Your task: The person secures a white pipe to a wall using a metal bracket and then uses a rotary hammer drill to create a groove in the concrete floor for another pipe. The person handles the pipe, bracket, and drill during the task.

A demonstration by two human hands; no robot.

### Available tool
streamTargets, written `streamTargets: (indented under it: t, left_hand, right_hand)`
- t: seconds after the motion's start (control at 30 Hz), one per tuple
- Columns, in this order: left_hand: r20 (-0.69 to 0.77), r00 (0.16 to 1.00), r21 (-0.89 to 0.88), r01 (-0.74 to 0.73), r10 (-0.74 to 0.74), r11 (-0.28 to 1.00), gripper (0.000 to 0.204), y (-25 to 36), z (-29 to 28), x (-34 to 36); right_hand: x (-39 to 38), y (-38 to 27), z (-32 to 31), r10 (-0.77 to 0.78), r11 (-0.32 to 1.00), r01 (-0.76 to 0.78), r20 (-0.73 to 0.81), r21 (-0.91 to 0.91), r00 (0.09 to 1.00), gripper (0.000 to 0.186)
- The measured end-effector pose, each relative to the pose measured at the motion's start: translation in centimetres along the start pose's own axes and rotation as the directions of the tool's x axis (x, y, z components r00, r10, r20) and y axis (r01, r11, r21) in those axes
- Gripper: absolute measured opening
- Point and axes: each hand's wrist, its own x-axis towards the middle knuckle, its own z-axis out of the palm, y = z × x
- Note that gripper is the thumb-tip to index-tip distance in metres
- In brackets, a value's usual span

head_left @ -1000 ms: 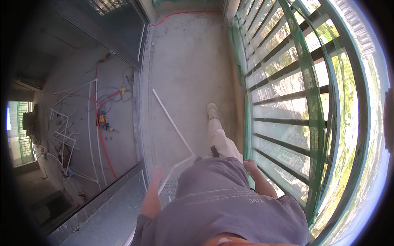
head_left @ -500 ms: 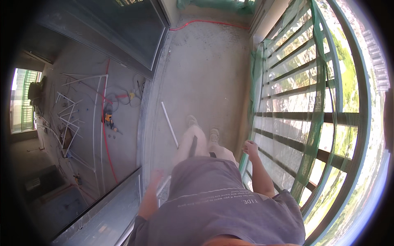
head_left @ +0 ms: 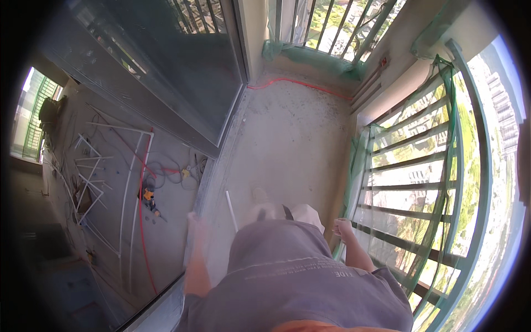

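Observation:
My left hand (head_left: 196, 224) hangs at my left side by the door threshold, smeared by motion, so its fingers cannot be read. At my right side, my right hand (head_left: 342, 227) is loosely closed, with nothing visible in it, near the green-netted railing (head_left: 409, 185). Below my grey shirt, my legs in pale trousers (head_left: 301, 216) are on the balcony's concrete floor (head_left: 287, 138). A white pipe (head_left: 230, 207) lies on the floor to the left of my legs, partly hidden by my body.
A red hose (head_left: 293, 81) runs along the far end, below a barred opening (head_left: 332, 27). A dark-framed glass door (head_left: 204, 94) stands at left. Through the doorway, white pipes (head_left: 91, 182), a yellow power tool (head_left: 149, 196) and tangled cables (head_left: 163, 174) lie on the room floor.
I have moved forward along the balcony: the far wall and its barred opening have come into fuller view, and the pipe and room floor have shifted down the picture.

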Motion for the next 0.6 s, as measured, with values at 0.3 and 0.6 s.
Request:
streamTargets:
  t: [0.3, 0.6]
  left_hand:
    - [-0.758, 0.592, -0.108, -0.527, 0.273, 0.843, 0.107, 38.2, -21.4, 15.7]
    - [-0.994, 0.101, -0.062, -0.213, -0.041, 0.975, 0.115, 48.1, -25.6, 27.9]
  right_hand:
    - [5.5, -14.9, 5.0, -0.063, 0.998, 0.064, 0.058, -0.019, 0.996, 0.014]
    - [17.0, -27.2, 3.6, 0.031, 0.971, -0.007, 0.097, -0.239, 0.995, 0.03]
